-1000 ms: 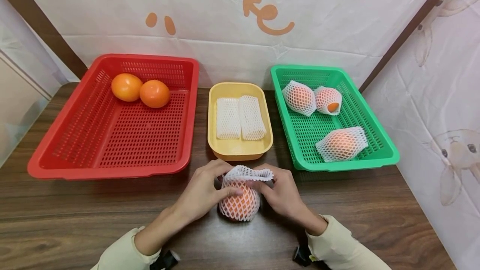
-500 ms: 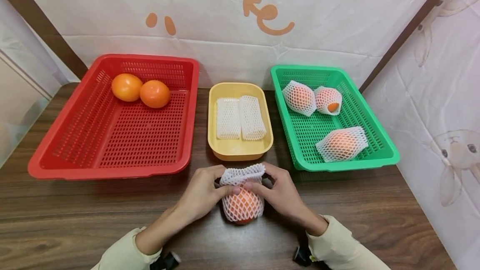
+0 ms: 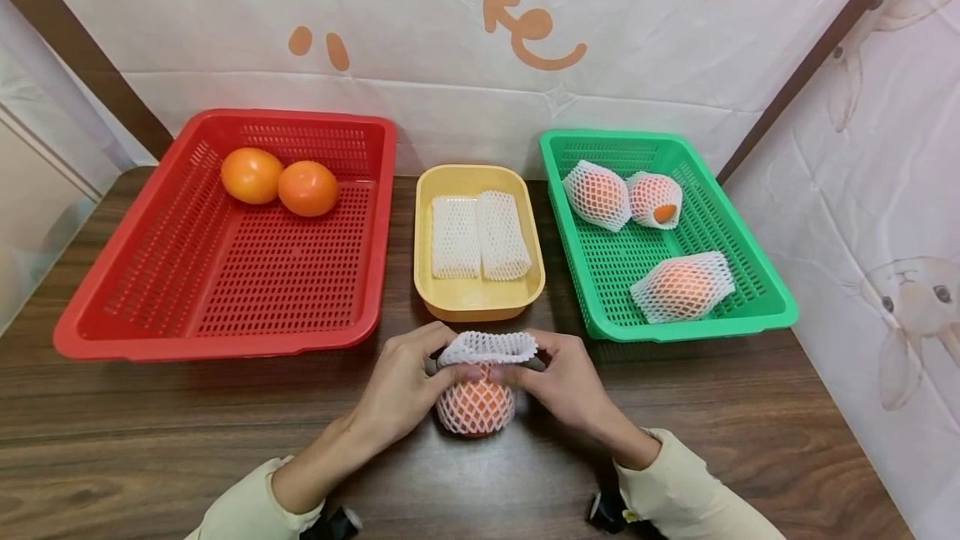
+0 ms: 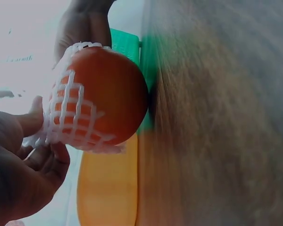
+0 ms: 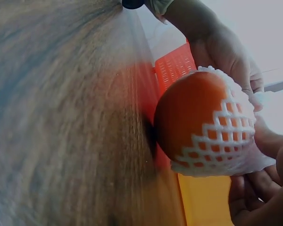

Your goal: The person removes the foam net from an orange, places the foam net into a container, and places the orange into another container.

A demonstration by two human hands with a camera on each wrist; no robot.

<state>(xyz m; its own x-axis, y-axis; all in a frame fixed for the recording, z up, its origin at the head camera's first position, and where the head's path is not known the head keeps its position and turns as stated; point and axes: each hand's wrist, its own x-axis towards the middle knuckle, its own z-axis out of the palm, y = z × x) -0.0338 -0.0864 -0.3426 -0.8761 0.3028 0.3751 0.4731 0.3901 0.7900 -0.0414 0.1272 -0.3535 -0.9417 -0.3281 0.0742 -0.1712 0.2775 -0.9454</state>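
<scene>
We pinch the white foam net [image 3: 486, 347] with left hand [image 3: 399, 390] and right hand [image 3: 572, 386] around an orange [image 3: 476, 407] (underside bare) on the counter [image 3: 187, 432].

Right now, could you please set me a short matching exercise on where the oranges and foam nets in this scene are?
Things:
1. Two bare oranges
2. Two empty foam nets
3. Three netted oranges
4. Half-netted orange

Places:
A. green basket
B. between both hands
C. red basket
D. yellow tray

Pairs: 1-C, 2-D, 3-A, 4-B
</scene>
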